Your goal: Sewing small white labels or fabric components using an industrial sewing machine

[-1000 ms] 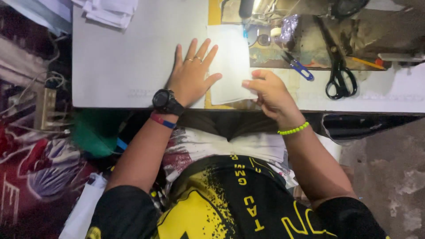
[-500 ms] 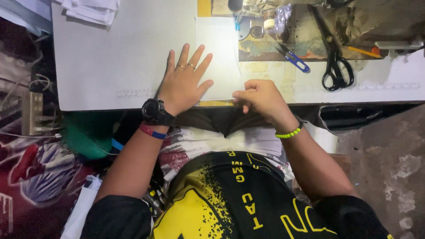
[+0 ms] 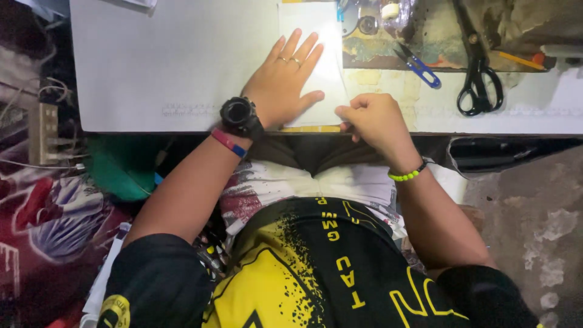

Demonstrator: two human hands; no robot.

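A white fabric piece [image 3: 306,24] lies on the white table [image 3: 164,67] at its front edge. My left hand [image 3: 284,79] rests flat on it with fingers spread, a black watch on the wrist. My right hand [image 3: 373,118] is curled at the fabric's near right corner, pinching its edge at the table's front. A green bead bracelet is on that wrist.
Large black scissors [image 3: 477,79] and small blue snips [image 3: 416,64] lie on the worn surface to the right. A pencil [image 3: 522,59] lies beyond them. A power strip [image 3: 45,130] and green cloth [image 3: 121,173] sit low at the left.
The view has shifted, so hands and table sit further right and lower in frame. My right hand has moved down the fabric's right edge to the near corner. My left hand stays flat.
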